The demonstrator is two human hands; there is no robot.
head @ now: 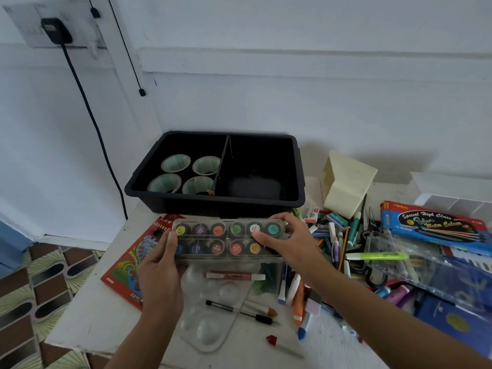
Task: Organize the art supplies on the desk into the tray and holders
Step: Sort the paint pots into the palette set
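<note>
A clear paint set box (pixel 227 239) with several round colour pots is held above the desk, just in front of the black tray (pixel 299 177). My left hand (pixel 159 265) grips its left end, thumb on the lid. My right hand (pixel 287 239) grips its right end, fingers curled over the far edge. The tray has a divider; its left half holds several pale green cup holders (pixel 175 163), its right half shows only dark floor. A heap of pens, markers and tubes (pixel 335 243) lies right of the hands.
Under the box lie a clear mixing palette (pixel 210 323), a red marker (pixel 235 275) and two brushes (pixel 239 310). A red colouring book (pixel 125 272) lies left, a blue watercolour box (pixel 434 222) and plastic sleeves right. A cream block (pixel 346 182) stands behind the heap.
</note>
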